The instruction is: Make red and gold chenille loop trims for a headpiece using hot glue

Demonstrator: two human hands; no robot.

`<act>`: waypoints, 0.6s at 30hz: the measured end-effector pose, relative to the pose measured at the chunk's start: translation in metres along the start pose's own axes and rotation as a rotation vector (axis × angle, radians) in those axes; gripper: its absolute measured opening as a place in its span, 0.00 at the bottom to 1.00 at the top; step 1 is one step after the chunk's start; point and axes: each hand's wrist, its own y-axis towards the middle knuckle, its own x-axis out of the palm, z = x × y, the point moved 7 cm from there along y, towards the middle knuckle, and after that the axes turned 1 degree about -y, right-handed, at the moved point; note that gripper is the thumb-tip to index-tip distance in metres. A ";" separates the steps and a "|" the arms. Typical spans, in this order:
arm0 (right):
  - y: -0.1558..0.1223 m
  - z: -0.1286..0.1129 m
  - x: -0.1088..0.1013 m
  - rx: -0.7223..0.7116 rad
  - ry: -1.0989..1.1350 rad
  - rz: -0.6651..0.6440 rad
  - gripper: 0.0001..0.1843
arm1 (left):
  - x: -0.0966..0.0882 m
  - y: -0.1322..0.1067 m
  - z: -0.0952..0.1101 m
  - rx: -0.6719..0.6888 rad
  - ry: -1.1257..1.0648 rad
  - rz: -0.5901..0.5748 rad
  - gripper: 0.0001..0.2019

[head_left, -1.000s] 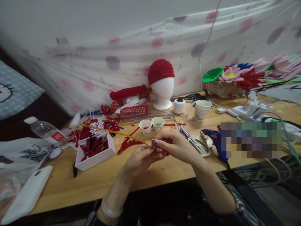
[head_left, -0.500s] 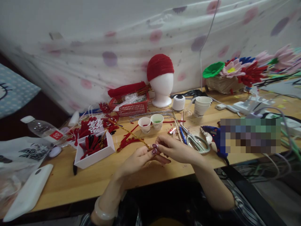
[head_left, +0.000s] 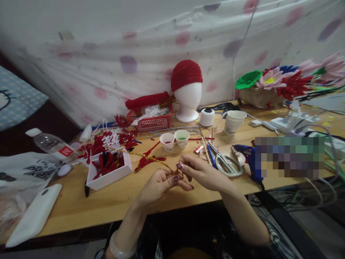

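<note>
Forearms angle inward: my left hand (head_left: 159, 185) pinches the gold strand (head_left: 158, 160) near the front edge of the table (head_left: 81, 207); my right hand's (head_left: 202, 173) fingertips meet there (on what, I can't tell), scissors (head_left: 229, 166) just beside.

a small craft workspace, whether home or workshop is unclear: the wooden table (head_left: 70, 205) bears scissors (head_left: 234, 167), a glue gun (head_left: 252, 162), thread (head_left: 207, 118), bead cups (head_left: 182, 144), a model head (head_left: 190, 97) and handmade-looking flowers (head_left: 271, 78).
</note>
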 end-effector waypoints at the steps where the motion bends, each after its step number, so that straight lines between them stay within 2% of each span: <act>1: 0.000 -0.001 0.001 0.003 0.018 -0.012 0.17 | -0.001 0.000 0.000 0.006 0.003 0.009 0.22; 9: 0.001 -0.009 0.009 0.012 0.114 -0.076 0.21 | -0.003 -0.001 0.000 0.027 -0.059 -0.001 0.20; 13: 0.001 -0.006 0.004 0.024 0.066 -0.013 0.20 | -0.004 -0.002 0.001 0.031 -0.100 0.017 0.21; 16: 0.002 -0.006 -0.001 0.018 0.024 0.035 0.19 | -0.009 -0.001 0.000 -0.017 -0.257 0.102 0.23; 18: 0.002 -0.007 -0.004 0.011 0.012 0.064 0.18 | -0.019 0.000 0.000 -0.008 -0.366 0.227 0.16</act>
